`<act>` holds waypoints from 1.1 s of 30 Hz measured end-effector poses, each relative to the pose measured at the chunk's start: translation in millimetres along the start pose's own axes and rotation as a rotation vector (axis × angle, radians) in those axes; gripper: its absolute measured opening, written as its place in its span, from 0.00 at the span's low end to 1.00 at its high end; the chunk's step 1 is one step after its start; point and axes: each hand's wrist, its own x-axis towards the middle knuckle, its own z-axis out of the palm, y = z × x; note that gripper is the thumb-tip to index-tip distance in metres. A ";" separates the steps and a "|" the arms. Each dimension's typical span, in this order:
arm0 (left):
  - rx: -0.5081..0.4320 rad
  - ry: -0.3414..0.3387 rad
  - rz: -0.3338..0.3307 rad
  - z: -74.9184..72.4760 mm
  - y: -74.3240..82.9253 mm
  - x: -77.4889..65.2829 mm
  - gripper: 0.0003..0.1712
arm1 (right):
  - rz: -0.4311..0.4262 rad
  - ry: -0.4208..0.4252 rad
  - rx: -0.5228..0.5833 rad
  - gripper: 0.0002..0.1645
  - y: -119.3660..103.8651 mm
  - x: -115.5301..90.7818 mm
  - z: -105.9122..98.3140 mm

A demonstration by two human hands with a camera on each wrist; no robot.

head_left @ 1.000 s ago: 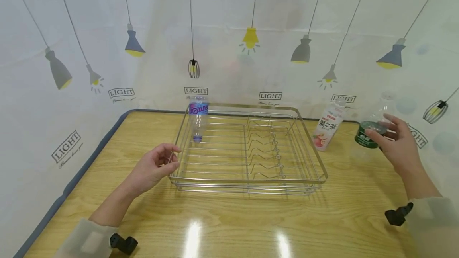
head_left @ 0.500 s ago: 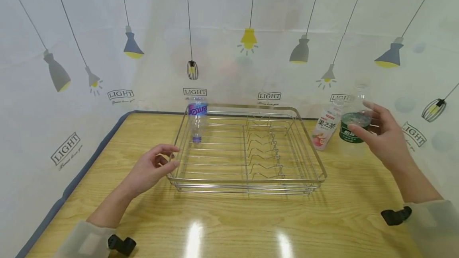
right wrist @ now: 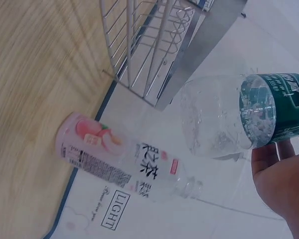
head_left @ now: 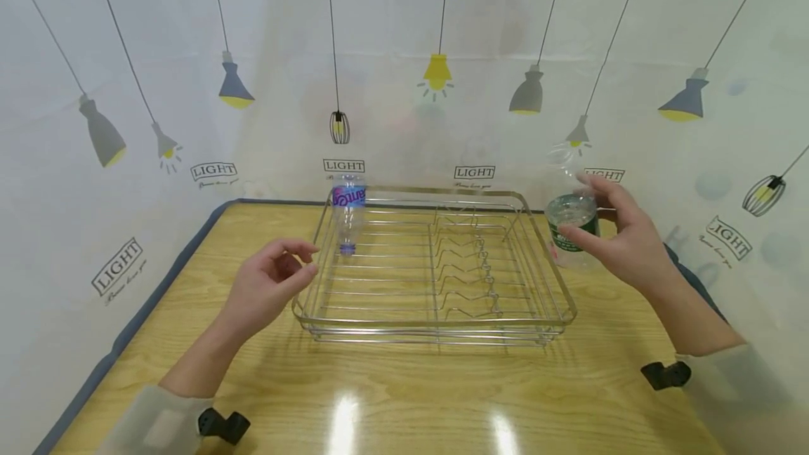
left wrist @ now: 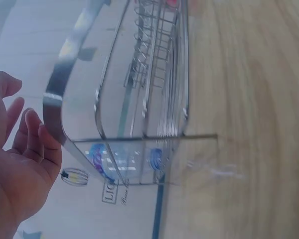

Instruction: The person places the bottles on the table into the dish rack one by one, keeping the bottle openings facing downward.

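A: What do I have in my hands right now?

B: My right hand grips the green-label bottle, thumb on the near side, at the right rim of the rack. The bottle is roughly upright. I can't tell whether it touches that rim.

A: And the left?

B: My left hand is relaxed, fingers loosely bent with nothing in them, just beside the rack's left rim. Whether a fingertip brushes the metal, I can't say.

A: What should I watch for?

B: The pink-label bottle stands on the counter to the right of the rack. From the head camera my green one nearly hides it, so I'd judge that gap through the right wrist view. The purple-label bottle is inside the rack, at the back left, cap end low.

A: So how do I carry this one well?

B: I'd call it a matter of clearance. I'd keep the base higher than the rack's rim before bringing it any further inward, and squeeze gently, since thin plastic probably dents. I'd have the left hand ready to steady the rack in case the base clips it.
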 end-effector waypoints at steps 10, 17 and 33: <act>-0.071 -0.086 0.098 23.7 25.7 19.0 0.14 | -0.032 -0.084 -0.080 0.49 -27.8 7.0 18.0; -0.104 -0.146 0.107 41.8 41.4 33.3 0.20 | -0.187 -0.129 -0.090 0.47 -47.7 9.6 34.6; -0.172 -0.336 0.042 72.5 62.9 56.5 0.43 | -0.472 -0.192 -0.194 0.45 -78.8 7.4 72.4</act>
